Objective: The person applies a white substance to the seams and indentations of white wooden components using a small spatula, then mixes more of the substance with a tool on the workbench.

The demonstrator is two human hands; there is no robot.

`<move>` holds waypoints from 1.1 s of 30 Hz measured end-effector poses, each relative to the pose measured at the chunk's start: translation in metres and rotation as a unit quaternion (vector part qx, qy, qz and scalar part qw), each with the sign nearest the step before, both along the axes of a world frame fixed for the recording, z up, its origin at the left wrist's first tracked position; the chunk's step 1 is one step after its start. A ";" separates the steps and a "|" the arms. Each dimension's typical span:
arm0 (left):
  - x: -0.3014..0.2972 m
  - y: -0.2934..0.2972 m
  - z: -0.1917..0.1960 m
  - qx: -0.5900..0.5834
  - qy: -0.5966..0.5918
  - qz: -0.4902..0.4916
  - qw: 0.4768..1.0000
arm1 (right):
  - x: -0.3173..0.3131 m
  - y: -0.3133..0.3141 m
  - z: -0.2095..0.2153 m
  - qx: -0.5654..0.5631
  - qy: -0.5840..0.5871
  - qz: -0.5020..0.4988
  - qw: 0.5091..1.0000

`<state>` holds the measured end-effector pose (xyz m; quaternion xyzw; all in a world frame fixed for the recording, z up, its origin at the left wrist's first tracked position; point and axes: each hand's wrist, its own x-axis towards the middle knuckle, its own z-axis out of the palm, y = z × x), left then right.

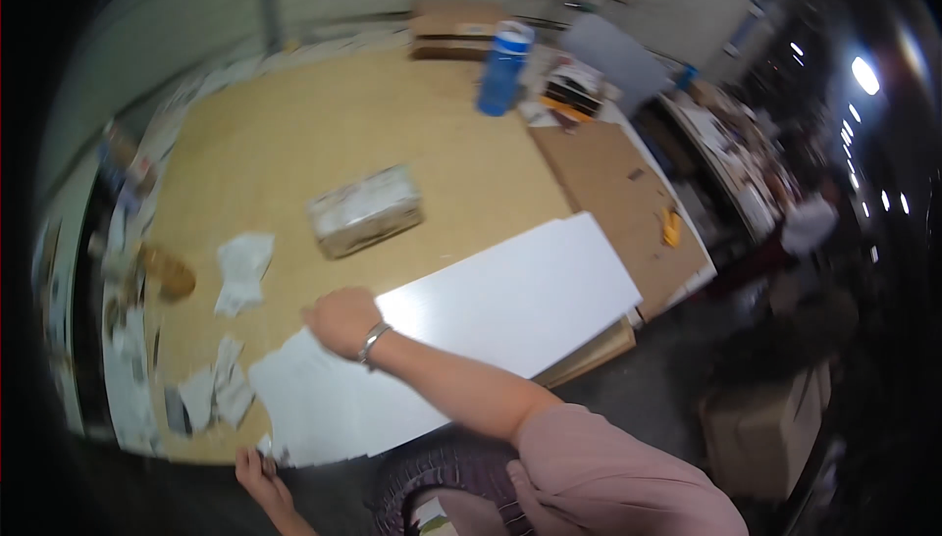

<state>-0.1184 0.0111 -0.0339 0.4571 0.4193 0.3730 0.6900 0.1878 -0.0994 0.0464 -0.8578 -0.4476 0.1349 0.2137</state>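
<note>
A long glossy white sheet (510, 291) lies slantwise along the near side of the yellowish tabletop (461, 183). Over its far edge, toward the left, my right hand (343, 322) is closed like a fist, with a metal band at the wrist. Whatever those fingers grip is hidden beneath the hand. My left hand (260, 479) is at the table's near left edge, by the sheet's near corner. Its fingers are curled beside a small pale scrap (265, 446); what they hold is too small to make out.
A taped, wrapped block (365, 210) sits mid-table. Crumpled white paper (243, 271) and torn scraps (232, 384) lie left. Farther back are a blue bottle (503, 70) and a cardboard box (453, 28). A yellow cutter (671, 227) rests on brown board (618, 193). Another person (810, 222) is at right.
</note>
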 end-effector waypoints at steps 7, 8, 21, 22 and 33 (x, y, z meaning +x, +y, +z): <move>0.016 0.030 0.008 -0.083 -0.002 -0.159 0.984 | 0.000 -0.029 0.000 0.027 -0.063 -0.025 0.997; 0.020 0.041 0.004 -0.101 0.041 -0.121 0.987 | -0.005 -0.026 0.002 0.012 -0.051 -0.039 0.998; 0.083 0.036 0.067 0.009 -0.003 -0.355 0.935 | -0.129 -0.177 0.000 0.351 -0.145 -0.333 0.863; 0.085 0.034 0.063 0.008 -0.006 -0.381 0.925 | -0.154 -0.203 -0.011 0.292 -0.145 -0.385 0.863; 0.073 0.022 0.043 -0.012 -0.024 -0.441 0.897 | -0.421 -0.287 -0.127 0.124 0.122 -0.684 0.709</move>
